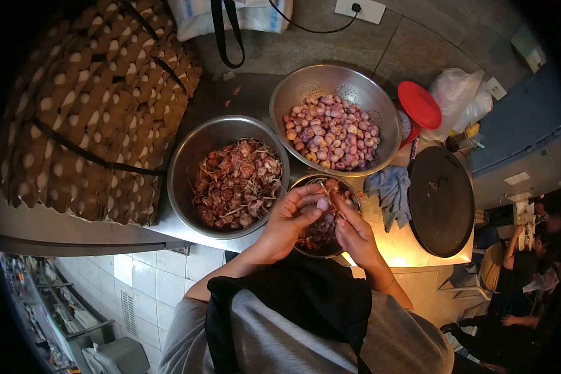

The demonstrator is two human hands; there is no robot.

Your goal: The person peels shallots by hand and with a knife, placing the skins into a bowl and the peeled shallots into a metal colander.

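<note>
Over a small bowl (pixel 318 250) of dark skins, my left hand (pixel 291 221) pinches a small pale purple shallot (pixel 322 204) between thumb and fingers. My right hand (pixel 353 229) is close beside it, its fingers bent around something reddish brown, perhaps skin, too small to make out. To the left stands a steel bowl (pixel 179 206) heaped with unpeeled reddish shallots (pixel 237 181) with roots. Behind the small bowl, a large steel colander (pixel 287 87) holds peeled pink and purple shallots (pixel 336 134).
Stacked egg trays (pixel 93 118) tied with black straps stand at the left. To the right are a blue cloth (pixel 391 194), a round black lid (pixel 441 202), a red scale (pixel 419 105) and plastic bags (pixel 456 103). People (pixel 523 287) are at the far right.
</note>
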